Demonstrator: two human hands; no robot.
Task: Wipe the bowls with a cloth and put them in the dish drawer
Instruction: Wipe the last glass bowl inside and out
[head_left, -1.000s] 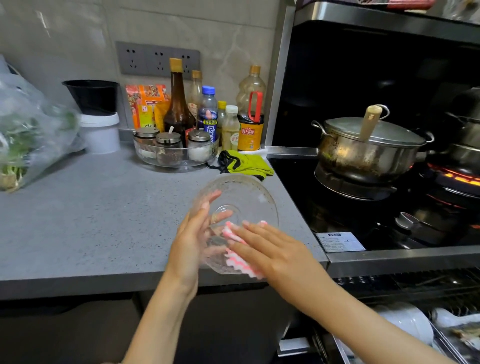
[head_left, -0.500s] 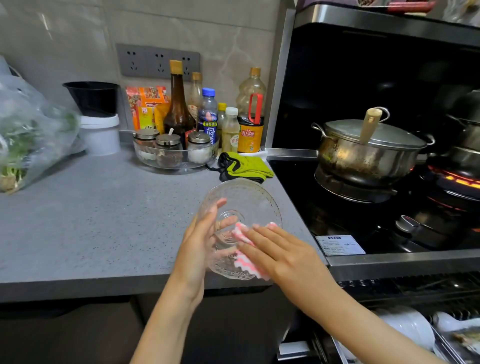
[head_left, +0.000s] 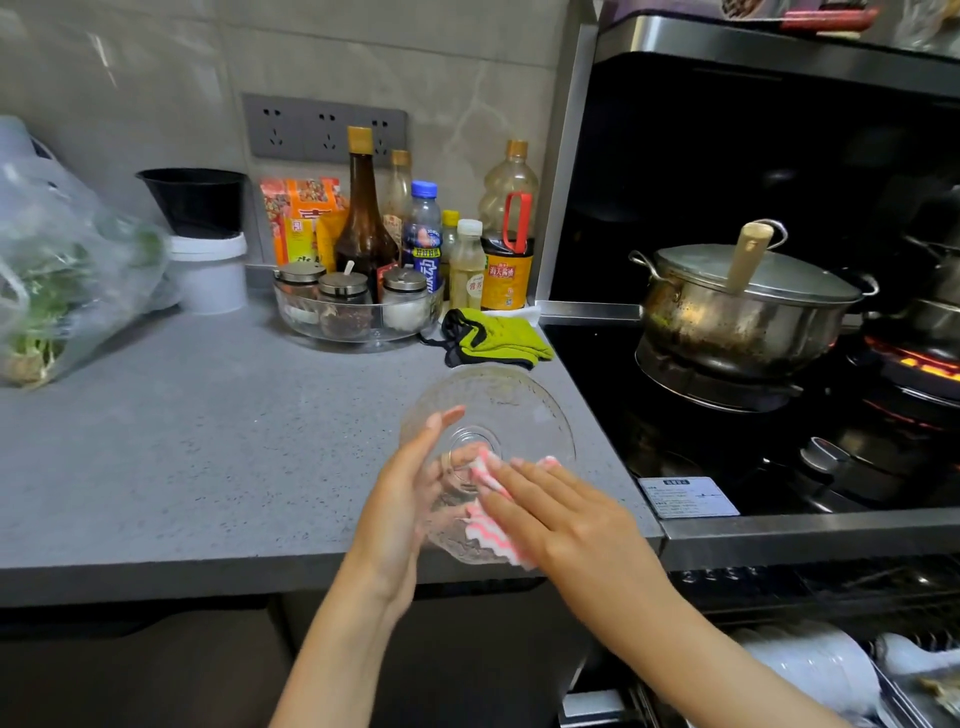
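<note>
Head view: a clear, round glass bowl with a pebbled texture is tilted on edge above the front edge of the speckled grey stone worktop, near the middle of the view. The left hand, at the bowl's 8 o'clock, supports its outside with straight fingers that show through the glass. The right hand, at its 4 o'clock, lies flat and presses a soft pink-and-white striped cloth against the inside. The open dish drawer, a wire rack holding white bowls, sits at 4 o'clock.
</note>
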